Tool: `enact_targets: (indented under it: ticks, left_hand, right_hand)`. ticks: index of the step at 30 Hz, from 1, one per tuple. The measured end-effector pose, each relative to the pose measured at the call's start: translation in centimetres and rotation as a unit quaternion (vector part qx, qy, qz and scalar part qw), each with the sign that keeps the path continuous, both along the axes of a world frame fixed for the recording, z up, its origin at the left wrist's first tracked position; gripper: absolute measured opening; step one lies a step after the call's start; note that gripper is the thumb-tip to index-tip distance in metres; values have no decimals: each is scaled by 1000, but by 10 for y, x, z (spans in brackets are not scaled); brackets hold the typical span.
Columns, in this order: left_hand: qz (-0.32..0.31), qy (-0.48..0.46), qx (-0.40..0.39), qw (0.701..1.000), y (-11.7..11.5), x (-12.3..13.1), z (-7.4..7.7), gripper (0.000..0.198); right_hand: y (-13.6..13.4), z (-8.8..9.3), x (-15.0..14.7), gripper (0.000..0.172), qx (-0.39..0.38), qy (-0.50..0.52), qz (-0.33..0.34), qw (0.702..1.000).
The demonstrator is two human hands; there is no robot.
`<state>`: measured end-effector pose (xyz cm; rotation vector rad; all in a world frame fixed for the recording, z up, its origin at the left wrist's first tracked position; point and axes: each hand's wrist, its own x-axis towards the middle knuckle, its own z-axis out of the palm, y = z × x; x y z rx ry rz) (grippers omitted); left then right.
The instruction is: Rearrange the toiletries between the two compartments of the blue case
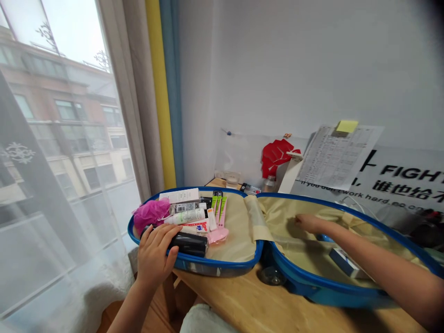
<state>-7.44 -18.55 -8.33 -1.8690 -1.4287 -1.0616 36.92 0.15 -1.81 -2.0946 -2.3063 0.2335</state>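
Observation:
A blue suitcase (222, 266) with beige lining lies open on a wooden table. My left hand (156, 249) rests with spread fingers on a black cylinder (190, 243) at the near edge of the left half. Around it lie a purple bath puff (152, 213), a white box (183, 195), several tubes and a pink item (218, 235). My right hand (308, 224) reaches into the right half near the lining, its fingers bunched; whatever they hold is too small to make out. Below the right forearm are a dark blue and white box (347, 263) and a blue item (324, 237).
The wooden table (222, 296) extends in front of the suitcase. Behind stand a glass (232, 180) and a bottle (269, 184), by a wall with papers (336, 157) and a poster. Curtains (161, 92) and a window are at the left; dark objects lie far right.

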Motion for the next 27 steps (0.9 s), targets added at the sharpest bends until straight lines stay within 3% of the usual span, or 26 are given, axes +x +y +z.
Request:
enact_targets:
  ticks: [6, 10, 14, 17, 27]
  left_hand:
    - [-2, -3, -1, 1000, 0, 0, -1, 39]
    - [-2, 0, 5, 1000, -1, 0, 0, 38]
    - [0, -2, 3, 1000, -1, 1, 1, 39]
    - [0, -1, 5, 1000, 0, 1, 1, 38]
    - [0, 7, 6, 1000, -1, 1, 2, 39]
  right_hand:
    - [-2, 56, -28, 28, 9, 40, 59, 997]
    - [-23, 71, -81, 32, 20, 76, 165, 983]
    - [-38, 68, -136, 32, -24, 70, 280, 957]
    - [-35, 60, -164, 29, -54, 49, 335, 939]
    - [-1, 36, -205, 29, -97, 19, 369, 924]
